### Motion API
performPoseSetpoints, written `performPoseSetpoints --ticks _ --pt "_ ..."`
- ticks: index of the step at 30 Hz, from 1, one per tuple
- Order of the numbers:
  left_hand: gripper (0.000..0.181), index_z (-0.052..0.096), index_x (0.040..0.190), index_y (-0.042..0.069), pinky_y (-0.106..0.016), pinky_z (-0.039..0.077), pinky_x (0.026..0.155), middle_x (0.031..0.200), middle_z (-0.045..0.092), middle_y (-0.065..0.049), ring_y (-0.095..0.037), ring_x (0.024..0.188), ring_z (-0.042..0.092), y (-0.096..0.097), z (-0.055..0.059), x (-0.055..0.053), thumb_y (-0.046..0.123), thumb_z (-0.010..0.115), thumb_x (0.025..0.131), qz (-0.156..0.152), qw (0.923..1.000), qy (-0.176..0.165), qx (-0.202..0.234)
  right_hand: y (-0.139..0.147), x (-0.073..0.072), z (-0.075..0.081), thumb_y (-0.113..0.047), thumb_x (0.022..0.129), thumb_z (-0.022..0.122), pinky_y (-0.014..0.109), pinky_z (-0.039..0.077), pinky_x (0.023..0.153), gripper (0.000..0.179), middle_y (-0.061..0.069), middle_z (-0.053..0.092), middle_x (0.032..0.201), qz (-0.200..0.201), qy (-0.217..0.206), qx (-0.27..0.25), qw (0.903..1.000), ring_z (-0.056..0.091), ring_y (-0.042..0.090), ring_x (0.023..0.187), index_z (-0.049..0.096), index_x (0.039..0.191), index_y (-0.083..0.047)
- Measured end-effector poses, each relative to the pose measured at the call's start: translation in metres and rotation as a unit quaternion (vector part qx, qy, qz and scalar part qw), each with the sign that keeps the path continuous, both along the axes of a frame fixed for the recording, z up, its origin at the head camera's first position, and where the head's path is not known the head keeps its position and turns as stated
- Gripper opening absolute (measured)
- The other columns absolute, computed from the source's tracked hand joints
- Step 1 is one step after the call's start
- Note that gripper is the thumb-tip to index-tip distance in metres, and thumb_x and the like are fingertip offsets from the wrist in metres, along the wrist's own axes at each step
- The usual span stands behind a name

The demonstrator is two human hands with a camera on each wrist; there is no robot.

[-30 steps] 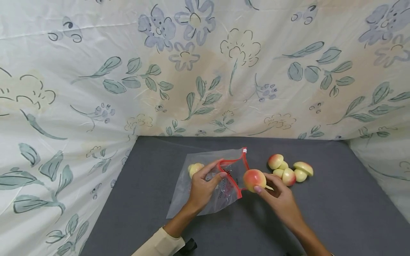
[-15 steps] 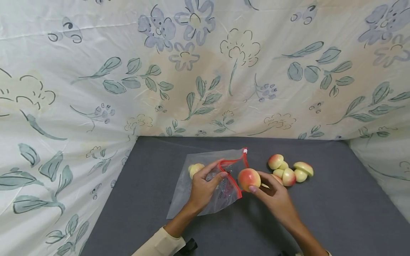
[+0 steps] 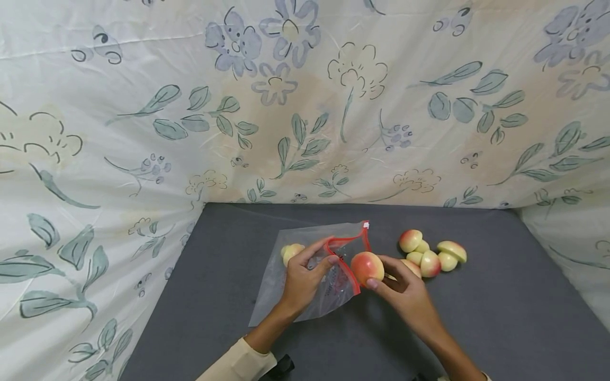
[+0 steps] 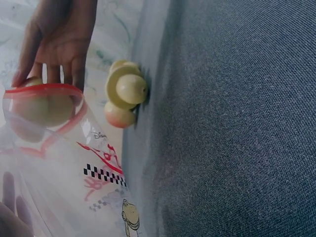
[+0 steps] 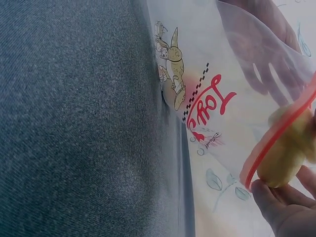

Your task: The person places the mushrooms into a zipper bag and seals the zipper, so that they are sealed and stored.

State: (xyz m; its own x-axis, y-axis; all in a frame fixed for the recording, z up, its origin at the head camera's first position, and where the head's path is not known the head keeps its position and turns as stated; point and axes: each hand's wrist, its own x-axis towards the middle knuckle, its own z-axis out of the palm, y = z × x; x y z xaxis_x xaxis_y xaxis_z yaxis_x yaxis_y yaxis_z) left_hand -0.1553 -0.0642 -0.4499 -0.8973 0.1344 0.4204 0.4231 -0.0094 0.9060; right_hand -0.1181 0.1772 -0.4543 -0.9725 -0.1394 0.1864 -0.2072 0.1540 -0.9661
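Note:
My left hand (image 3: 301, 279) pinches the red zip edge of a clear plastic zip bag (image 3: 269, 296), holding its mouth apart. Inside the bag, toward its far left end, sits a pale yellow mushroom (image 3: 291, 253). A mushroom with a smooth red and yellow cap (image 3: 367, 268) is held by my right hand (image 3: 411, 293), thumb below and fingers behind. It is right at the bag's mouth, and in the left wrist view the mushroom (image 4: 47, 111) shows through the clear plastic behind the red rim. The right wrist view has printed lettering on the bag (image 5: 217, 47).
Several more mushrooms (image 3: 430, 263) lie in a cluster to the right of the bag on the dark grey table (image 3: 500, 317). A flowered cloth (image 3: 305, 159) hangs behind the table and along its sides.
My right hand has moved left with the mushroom, bringing it from just right of the bag to its red-rimmed mouth. My left hand and the bag stay nearly still.

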Motion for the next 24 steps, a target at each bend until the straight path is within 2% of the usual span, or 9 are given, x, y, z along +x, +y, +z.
performPoseSetpoints --ticks 5,9,14,19,24 --pt "0.047 0.067 0.142 0.007 -0.03 0.059 0.092 0.12 0.076 -0.017 -0.029 0.115 0.069 0.0007 -0.0006 -0.0006 0.009 0.079 0.096 0.01 0.9998 0.014 -0.005 -0.0013 -0.0001 -0.0015 -0.004 0.097 0.077 0.026 0.055 0.103 0.052 0.013 0.061 0.145 0.002 0.005 -0.009 0.9999 0.064 0.01 0.129 0.057 0.146 -0.002" --pt "0.047 0.068 0.141 0.005 -0.03 0.059 0.091 0.122 0.076 -0.013 -0.029 0.115 0.07 0.001 -0.0004 -0.0012 0.007 0.079 0.096 0.01 0.9998 0.017 0.0 -0.0016 0.0 -0.0029 -0.004 0.096 0.079 0.028 0.054 0.105 0.053 0.009 0.062 0.142 -0.006 0.011 -0.007 0.9999 0.063 0.007 0.129 0.058 0.144 -0.001" --pt "0.048 0.067 0.141 0.002 -0.037 0.06 0.095 0.129 0.075 -0.009 -0.029 0.12 0.069 0.0016 0.0016 -0.0017 0.006 0.079 0.095 0.007 0.9999 0.009 0.007 0.0 0.0007 -0.0053 -0.001 0.095 0.079 0.03 0.055 0.103 0.052 0.007 0.064 0.139 -0.011 0.015 -0.013 0.9997 0.065 0.008 0.126 0.059 0.143 0.0" --pt "0.048 0.068 0.14 0.002 -0.05 0.056 0.103 0.13 0.075 -0.006 -0.02 0.124 0.066 0.002 0.0032 -0.0018 0.01 0.08 0.095 0.013 0.9999 0.006 0.006 0.0036 0.0012 -0.0073 0.003 0.094 0.078 0.029 0.056 0.101 0.051 0.02 0.062 0.14 -0.013 0.019 -0.028 0.9993 0.068 0.013 0.124 0.059 0.142 0.002" --pt "0.048 0.068 0.139 0.003 -0.045 0.057 0.102 0.129 0.075 -0.006 -0.019 0.125 0.066 0.0025 0.0026 -0.002 0.011 0.081 0.094 0.016 0.9998 0.007 0.006 0.0083 0.0018 -0.0076 0.003 0.094 0.078 0.028 0.057 0.101 0.051 0.026 0.059 0.141 -0.018 0.022 -0.028 0.9992 0.066 0.017 0.127 0.06 0.141 0.002"
